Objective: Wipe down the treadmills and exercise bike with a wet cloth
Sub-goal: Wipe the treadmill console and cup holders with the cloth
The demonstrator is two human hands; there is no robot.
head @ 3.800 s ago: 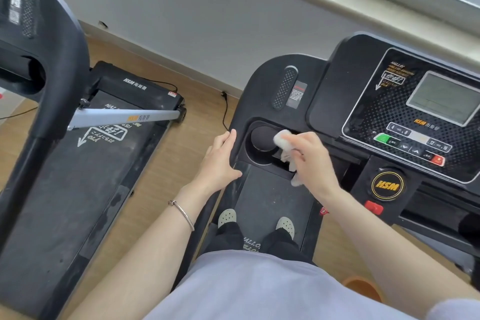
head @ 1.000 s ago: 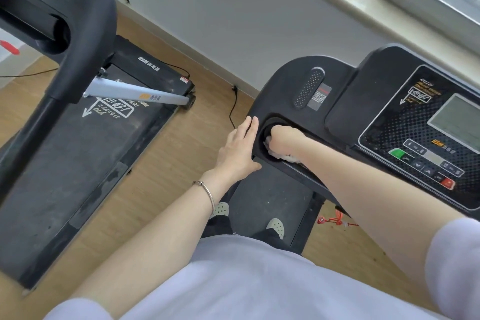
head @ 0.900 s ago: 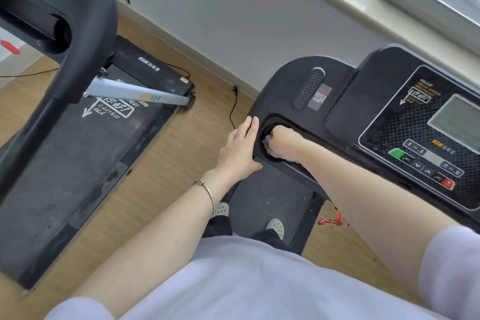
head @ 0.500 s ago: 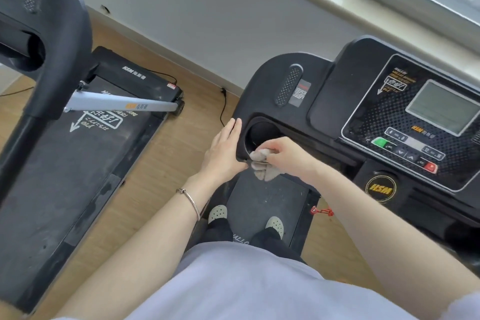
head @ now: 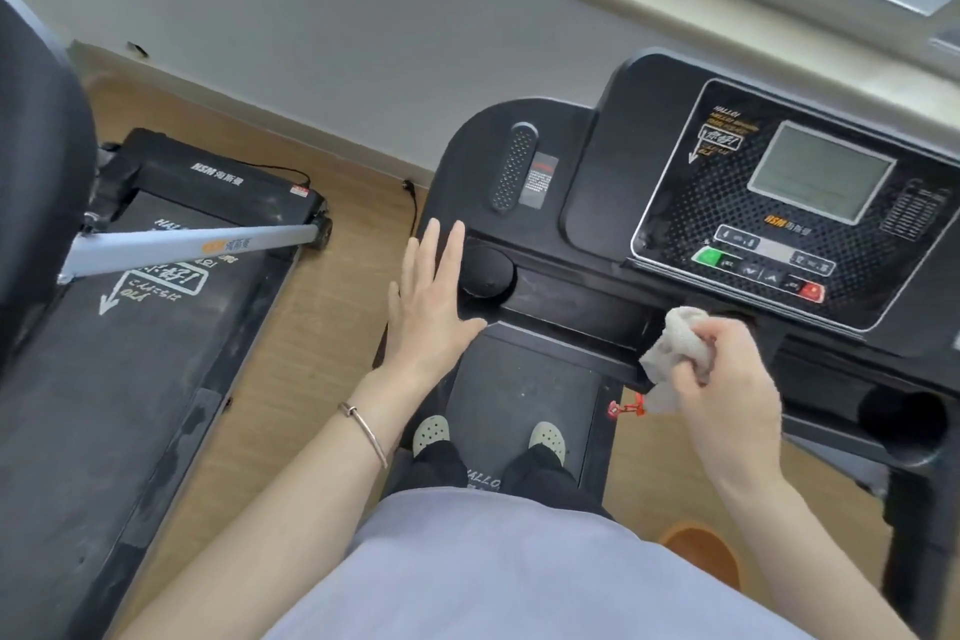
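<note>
I stand on the belt of a black treadmill (head: 524,395), facing its console (head: 587,146) with a grey screen and buttons. My left hand (head: 431,296) lies flat, fingers apart, on the console's left edge beside the left cup holder (head: 485,270). My right hand (head: 727,379) grips a bunched grey-white cloth (head: 675,348) at the console's lower front rail, below the button panel. A second black treadmill (head: 130,338) stands to the left, its belt looking dusty.
A grey strut (head: 192,244) crosses the left treadmill. A power cable (head: 413,203) trails on the wooden floor between the machines. A red safety clip (head: 626,408) hangs under the console. A right cup holder (head: 904,424) and an orange object (head: 701,551) lie at the right.
My right hand has pulled the cloth out of the left cup holder and carried it right along the console's front rail. My left hand stays on the left edge.
</note>
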